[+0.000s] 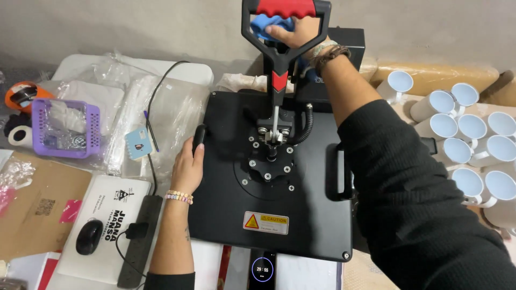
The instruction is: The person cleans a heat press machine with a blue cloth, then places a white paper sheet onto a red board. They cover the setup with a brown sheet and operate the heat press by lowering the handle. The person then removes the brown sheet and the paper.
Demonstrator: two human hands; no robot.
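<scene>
Crowding cluttered worktable: heat press, mugs.

Plain grey wall behind, softly and evenly lit. White counter below, crowded (clear plastic bags, lilac basket, white mugs at right, black power strip).

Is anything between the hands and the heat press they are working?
Nothing visible. The right hand grips the press lever with a blue cloth under the palm; the left hand rests on the top plate by its side handle.
</scene>
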